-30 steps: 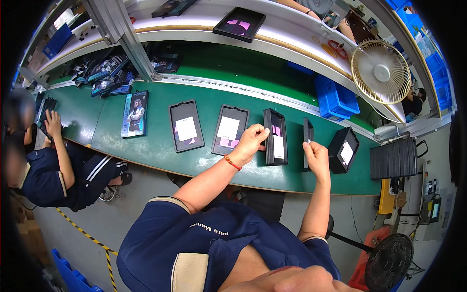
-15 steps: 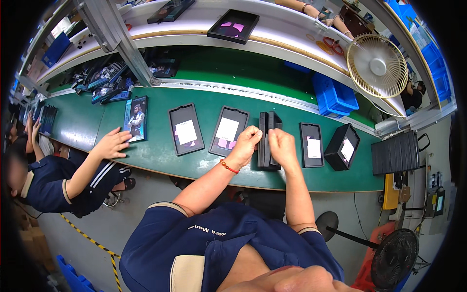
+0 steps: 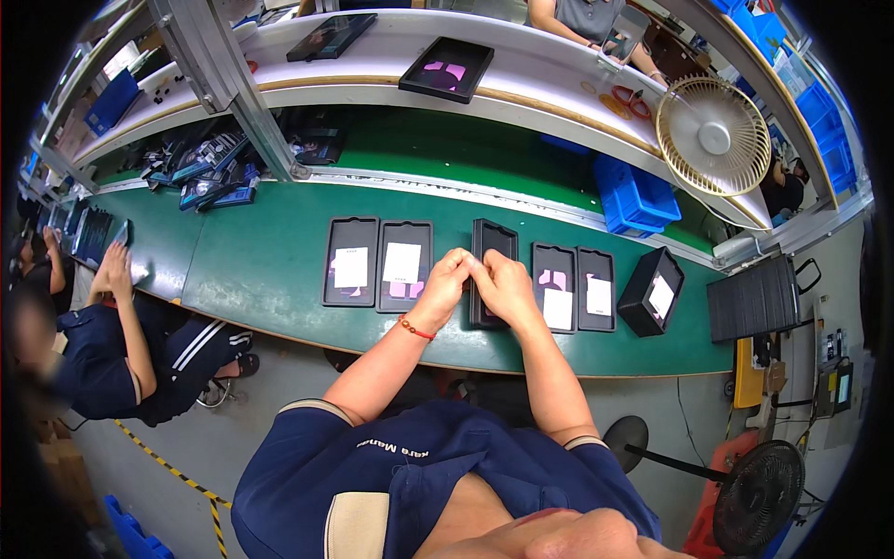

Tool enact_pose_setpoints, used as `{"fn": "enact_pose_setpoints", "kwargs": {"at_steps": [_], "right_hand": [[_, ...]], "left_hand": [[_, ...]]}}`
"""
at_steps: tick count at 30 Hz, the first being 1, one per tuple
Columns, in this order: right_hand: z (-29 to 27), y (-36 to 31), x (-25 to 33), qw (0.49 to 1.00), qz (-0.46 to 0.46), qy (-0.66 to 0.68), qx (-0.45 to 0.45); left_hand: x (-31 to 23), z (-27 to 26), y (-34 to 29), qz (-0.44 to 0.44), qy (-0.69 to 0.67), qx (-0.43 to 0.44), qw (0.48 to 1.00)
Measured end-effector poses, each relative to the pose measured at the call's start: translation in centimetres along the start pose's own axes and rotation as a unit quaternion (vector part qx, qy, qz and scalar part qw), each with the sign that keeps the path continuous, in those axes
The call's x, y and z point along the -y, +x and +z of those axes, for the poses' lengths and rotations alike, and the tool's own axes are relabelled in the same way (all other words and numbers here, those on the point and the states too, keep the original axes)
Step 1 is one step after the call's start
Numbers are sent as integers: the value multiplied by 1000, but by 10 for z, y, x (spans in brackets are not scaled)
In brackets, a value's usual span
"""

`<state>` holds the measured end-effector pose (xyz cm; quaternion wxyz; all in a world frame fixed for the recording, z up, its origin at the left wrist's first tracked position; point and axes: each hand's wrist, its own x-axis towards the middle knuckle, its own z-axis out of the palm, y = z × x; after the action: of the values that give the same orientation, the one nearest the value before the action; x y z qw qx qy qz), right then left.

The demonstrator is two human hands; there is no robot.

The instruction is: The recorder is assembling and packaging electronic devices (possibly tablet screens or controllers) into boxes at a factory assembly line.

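Observation:
Both hands meet at mid-table over a narrow stack of black trays (image 3: 495, 240). My left hand (image 3: 444, 289) is closed at the stack's left edge, a red bracelet on its wrist. My right hand (image 3: 508, 291) lies across the stack, fingers bent, its tips against those of the left. The hands cover the contact point. Left of them, a black tray with a white card (image 3: 351, 263) lies beside a similar tray (image 3: 404, 291). To the right are a tray with pink shapes and a card (image 3: 556, 287) and another carded tray (image 3: 596, 291).
A tilted tray stack (image 3: 649, 291) and a black stack (image 3: 756, 307) occupy the right end. Behind stand blue bins (image 3: 637, 200) and a fan (image 3: 714, 140). Another black tray (image 3: 447, 70) rests on the shelf. Dark boxes (image 3: 209, 166) pile up left; a co-worker's hands (image 3: 115, 272) are far left.
One more tray now lies right of my hands. The second tray on the left sits closer to the first. The co-worker's hand and the printed box have left the nearer table area.

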<state>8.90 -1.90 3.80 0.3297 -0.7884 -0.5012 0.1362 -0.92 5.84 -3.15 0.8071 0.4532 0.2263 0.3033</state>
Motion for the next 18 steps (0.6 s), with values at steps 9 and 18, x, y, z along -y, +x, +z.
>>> {"fn": "enact_pose_setpoints", "kwargs": {"at_steps": [9, 18], "right_hand": [[-6, 14, -5, 996, -36, 85, -13], [-7, 24, -5, 992, -46, 117, -13]], "left_hand": [[-18, -9, -7, -53, -36, -81, 995], [-45, -64, 0, -45, 37, -116, 992]]}}
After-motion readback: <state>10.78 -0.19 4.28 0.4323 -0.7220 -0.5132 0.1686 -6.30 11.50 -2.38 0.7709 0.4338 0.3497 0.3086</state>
